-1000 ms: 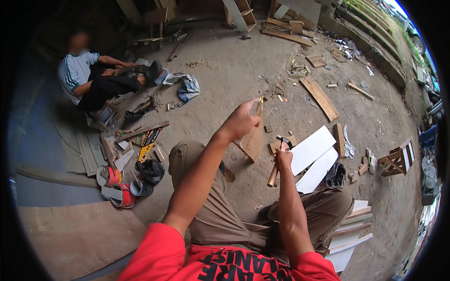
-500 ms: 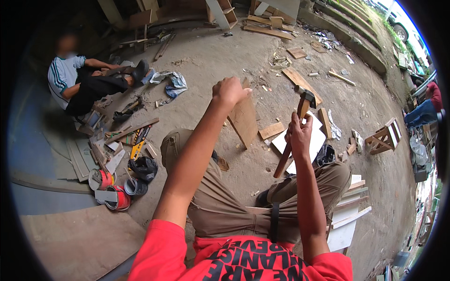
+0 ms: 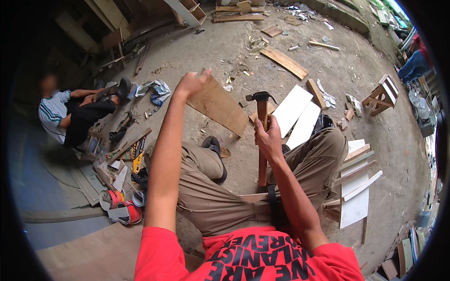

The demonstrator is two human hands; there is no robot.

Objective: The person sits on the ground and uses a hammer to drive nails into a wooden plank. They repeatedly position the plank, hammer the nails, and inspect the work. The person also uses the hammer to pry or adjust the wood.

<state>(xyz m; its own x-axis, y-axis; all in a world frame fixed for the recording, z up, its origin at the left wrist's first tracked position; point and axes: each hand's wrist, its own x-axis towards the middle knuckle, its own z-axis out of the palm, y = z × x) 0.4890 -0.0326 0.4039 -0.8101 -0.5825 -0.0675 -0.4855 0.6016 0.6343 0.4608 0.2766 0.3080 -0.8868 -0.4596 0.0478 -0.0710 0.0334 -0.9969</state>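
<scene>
A flat piece of brown plywood (image 3: 220, 107) hangs slanted in front of me, its upper left end gripped by my left hand (image 3: 193, 85). My right hand (image 3: 270, 138) is wrapped round the wooden handle of a claw hammer (image 3: 262, 161), which stands nearly upright with its dark head on top. Hammer and plywood are apart, the hammer to the right of the board's lower end. Behind the hammer handle, a small wood block (image 3: 255, 114) lies on the ground, partly covered.
Two white boards (image 3: 293, 104) lie ahead on the right; a slatted white-and-wood piece (image 3: 355, 187) rests beside my right knee. A small wooden stool (image 3: 382, 96) stands farther right. At left are red cans (image 3: 131, 213), wood scraps (image 3: 129, 143) and a seated person (image 3: 70, 107).
My left hand has turned the plywood from steep to a flatter slant. The hammer has moved left toward it and stands straighter. The whole view has shifted as well.
</scene>
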